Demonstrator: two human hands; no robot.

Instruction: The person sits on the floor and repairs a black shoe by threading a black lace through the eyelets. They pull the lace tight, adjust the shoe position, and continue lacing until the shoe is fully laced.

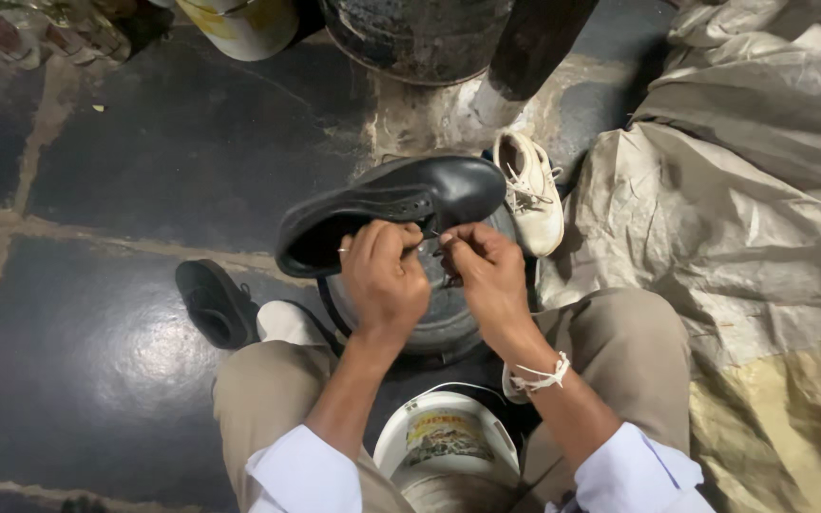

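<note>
A black shoe is gripped by the closed left hand. Its lace is pinched by the right hand. A white bucket is seen below, contents unclear.

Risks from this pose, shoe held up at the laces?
1. The black shoe is held up off the floor mainly by the left hand; while the right hand pinches at the lace area, a slip could drop it onto the round metal stand below.
2. The white bucket sits tight between the knees; shifting a leg may tip it.
3. The white sneaker and second black shoe lie close by, easy to kick.
</note>
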